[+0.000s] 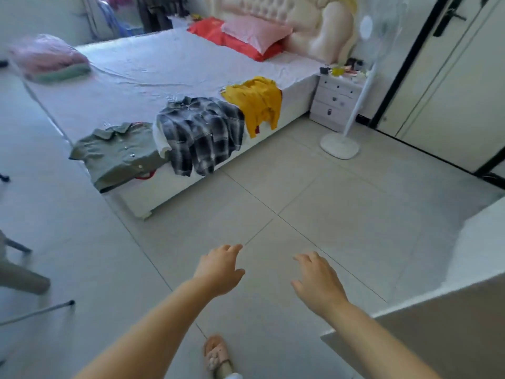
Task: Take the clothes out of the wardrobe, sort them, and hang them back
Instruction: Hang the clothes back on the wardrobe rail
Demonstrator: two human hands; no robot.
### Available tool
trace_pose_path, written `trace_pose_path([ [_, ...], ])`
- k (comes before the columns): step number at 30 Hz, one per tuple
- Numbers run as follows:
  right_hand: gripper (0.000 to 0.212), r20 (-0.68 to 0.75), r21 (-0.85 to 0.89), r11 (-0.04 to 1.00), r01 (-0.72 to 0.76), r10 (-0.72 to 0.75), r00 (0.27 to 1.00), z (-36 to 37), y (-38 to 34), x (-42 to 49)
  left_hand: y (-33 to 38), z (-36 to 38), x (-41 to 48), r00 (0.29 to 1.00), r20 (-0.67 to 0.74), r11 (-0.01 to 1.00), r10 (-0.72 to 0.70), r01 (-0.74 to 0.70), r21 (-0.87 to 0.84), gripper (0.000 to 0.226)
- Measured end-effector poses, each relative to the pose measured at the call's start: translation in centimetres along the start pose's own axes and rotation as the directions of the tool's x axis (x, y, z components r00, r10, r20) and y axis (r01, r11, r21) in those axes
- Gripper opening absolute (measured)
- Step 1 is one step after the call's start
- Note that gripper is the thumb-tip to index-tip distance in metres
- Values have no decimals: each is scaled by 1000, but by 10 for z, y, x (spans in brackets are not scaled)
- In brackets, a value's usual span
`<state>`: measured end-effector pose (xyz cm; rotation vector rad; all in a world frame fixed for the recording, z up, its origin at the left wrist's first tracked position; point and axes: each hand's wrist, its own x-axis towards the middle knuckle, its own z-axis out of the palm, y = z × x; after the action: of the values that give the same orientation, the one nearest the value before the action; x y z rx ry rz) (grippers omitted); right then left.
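1. Our left hand (218, 272) and right hand (317, 283) both hold nothing. The fingers are loosely spread, and both hands are out over the floor (328, 203), well short of the bed (136, 72).
2. Three garments lie in a row along the near edge of the bed. A green shirt (120, 154) is at the foot corner, a plaid shirt (202, 132) is in the middle, and a yellow top (257, 102) is towards the headboard end.
3. The plaid shirt and the yellow top hang partly over the side of the bed, while the green shirt lies flatter.
4. We judge that all three are light, soft and floppy. They should not slip or break, but they will sag and crease if we lift them by one corner.
5. The best hold looks to be at the collar or across both shoulders, one hand per side, so the cloth hangs straight for sorting.
6. A red strip shows under the green shirt's hem. We cannot tell whether it is a hanger.
7. The clothes appear to be out already, so sorting and rehanging remain.
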<state>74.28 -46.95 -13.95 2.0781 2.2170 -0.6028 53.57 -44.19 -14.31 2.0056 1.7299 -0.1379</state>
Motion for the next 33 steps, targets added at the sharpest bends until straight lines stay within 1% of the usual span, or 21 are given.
trace_pose_path([
  [4, 46, 12, -63, 991, 118, -117, 993, -20, -56, 85, -57, -43, 44, 995, -51, 995, -90, 87, -58, 60],
  [8, 53, 16, -65, 979, 195, -195, 981, -39, -106, 159, -108, -86, 85, 983, -90, 984, -160, 152, -88, 59],
  [12, 53, 27, -58, 965, 255, -254, 967, -52, -150, 226, -154, -124, 122, 967, -121, 970, -226, 212, -117, 59],
  [16, 52, 52, -69, 934, 351, -348, 936, -59, -193, 297, -199, -152, 161, 941, -134, 945, -310, 289, -155, 59],
  [22, 53, 119, -95, 862, 499, -488, 865, -63, -261, 424, -273, -196, 234, 867, -173, 873, -468, 423, -241, 57],
  [26, 52, 184, -93, 812, 576, -555, 811, -73, -308, 499, -315, -231, 275, 813, -143, 809, -565, 511, -290, 57],
  [33, 49, 283, -100, 721, 685, -640, 715, -74, -404, 614, -398, -273, 328, 732, -120, 720, -670, 602, -346, 57],
])
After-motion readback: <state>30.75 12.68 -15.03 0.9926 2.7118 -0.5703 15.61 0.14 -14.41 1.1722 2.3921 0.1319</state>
